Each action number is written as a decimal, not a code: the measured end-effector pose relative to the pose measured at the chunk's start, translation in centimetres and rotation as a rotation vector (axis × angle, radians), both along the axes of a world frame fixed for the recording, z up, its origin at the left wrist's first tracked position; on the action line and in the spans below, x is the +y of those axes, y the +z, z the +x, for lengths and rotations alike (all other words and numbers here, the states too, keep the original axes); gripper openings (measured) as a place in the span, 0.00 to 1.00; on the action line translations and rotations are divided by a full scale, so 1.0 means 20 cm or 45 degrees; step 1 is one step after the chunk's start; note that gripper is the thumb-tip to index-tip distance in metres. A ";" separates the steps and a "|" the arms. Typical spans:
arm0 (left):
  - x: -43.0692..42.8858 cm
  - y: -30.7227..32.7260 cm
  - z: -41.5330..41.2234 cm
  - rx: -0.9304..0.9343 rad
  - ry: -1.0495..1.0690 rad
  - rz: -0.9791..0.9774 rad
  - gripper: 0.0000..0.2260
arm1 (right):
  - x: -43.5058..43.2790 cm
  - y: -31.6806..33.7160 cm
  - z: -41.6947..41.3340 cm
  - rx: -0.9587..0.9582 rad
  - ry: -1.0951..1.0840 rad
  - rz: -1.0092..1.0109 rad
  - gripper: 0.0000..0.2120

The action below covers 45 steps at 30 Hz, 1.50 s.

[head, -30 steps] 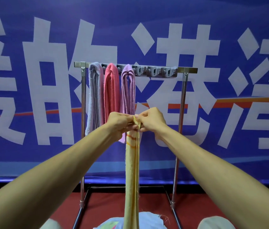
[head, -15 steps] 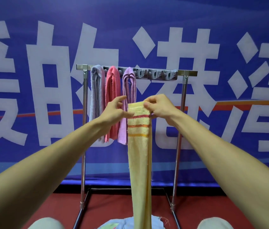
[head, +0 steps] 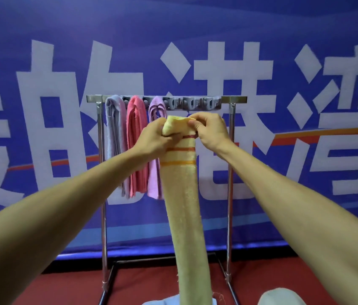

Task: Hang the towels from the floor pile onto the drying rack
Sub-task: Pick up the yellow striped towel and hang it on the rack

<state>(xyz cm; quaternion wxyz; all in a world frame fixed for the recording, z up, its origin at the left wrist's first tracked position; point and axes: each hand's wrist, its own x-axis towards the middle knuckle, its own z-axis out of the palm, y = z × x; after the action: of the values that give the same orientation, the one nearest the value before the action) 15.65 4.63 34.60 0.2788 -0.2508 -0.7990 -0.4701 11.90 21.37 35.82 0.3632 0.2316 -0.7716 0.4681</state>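
Note:
A long yellow towel [head: 182,194] with red and orange stripes hangs down in front of me. My left hand [head: 155,139] grips its bunched top from the left. My right hand [head: 210,130] pinches the top edge from the right. Both hands are just below the metal drying rack [head: 232,150], under its grey clip strip [head: 193,103]. A grey towel [head: 114,139], a pink towel [head: 136,128] and a lilac towel [head: 155,179] hang on the rack's left half. A pale blue towel [head: 158,302] of the floor pile peeks in at the bottom edge.
A blue banner [head: 195,40] with large white characters fills the wall behind the rack. The floor [head: 63,285] is red. A white rounded shape [head: 281,297] sits at the bottom right. The rack's base bars [head: 107,280] run toward me on the floor.
Both hands have raised the yellow towel's top toward the rack's bar. The towel's top, spread flat half a second ago, is now folded over and bunched between my hands.

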 end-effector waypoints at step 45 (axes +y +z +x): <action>-0.09 -0.06 -0.14 -0.657 -0.408 1.577 0.14 | 0.10 -0.51 0.04 -0.848 0.851 -0.252 0.13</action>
<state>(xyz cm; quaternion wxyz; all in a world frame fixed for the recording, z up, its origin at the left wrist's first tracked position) 12.75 2.85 33.43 0.0987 -0.0403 -0.3770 -0.9201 12.63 23.39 25.53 -0.0538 0.2685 -0.6810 0.6791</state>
